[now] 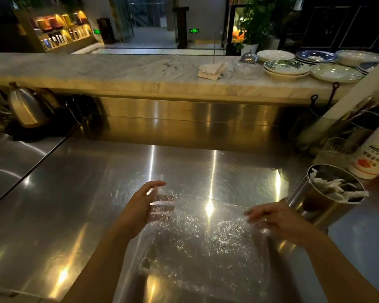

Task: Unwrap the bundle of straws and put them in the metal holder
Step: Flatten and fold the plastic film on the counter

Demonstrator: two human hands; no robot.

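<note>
Already the straws (337,189) stand in the metal holder (315,206), their white paper-wrapped ends poking up above its rim and leaning toward the right side of the opening. The holder is a shiny cylinder standing on the steel table (74,215) at the right, and it looks tilted, its mouth tipped toward the right. Just beside it, at its lower left wall, is the right hand (278,219), its fingers (253,214) stretched toward the left and loosely spread, not closed on anything that can be made out; whether the back of the hand touches the holder cannot be told. A sheet of clear plastic wrap (195,237) lies crinkled and glittering on the table between the 2 forearms, reaching from under the right hand across to the left hand (144,204). The left hand is held open, thumb up, and its fingers (162,207) show through the film's edge, so they seem to be behind or under it; a firm grip cannot be confirmed through the blur. Behind the holder, at the right edge, stand a drinking glass (335,149) and a white bottle (370,154) with an orange label. Farther back, a marble ledge (96,71) carries stacked plates (287,67) and some paper slips (212,69). At far left, a metal kettle (26,106) sits below that ledge.
</note>
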